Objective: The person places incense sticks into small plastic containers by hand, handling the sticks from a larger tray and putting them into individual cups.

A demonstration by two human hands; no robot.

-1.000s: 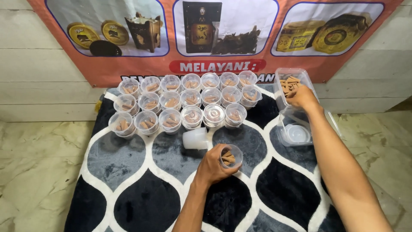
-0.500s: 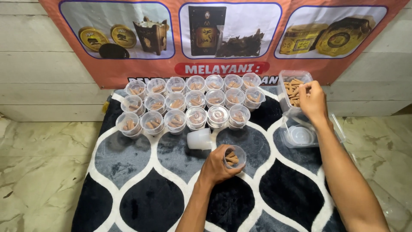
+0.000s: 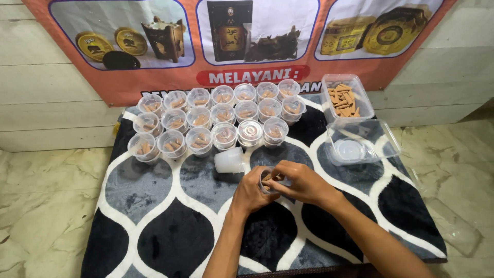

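Both hands met at the small clear cup (image 3: 271, 180) on the rug (image 3: 170, 242): your left hand (image 3: 250, 191) cupped it steady while your right hand (image 3: 301, 181) pinched brown sticks over its mouth.

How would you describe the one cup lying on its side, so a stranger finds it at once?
On the black-and-white mat, look just below the front row of filled cups. The tipped cup lies alone there, empty and whitish, while its neighbours stand upright.
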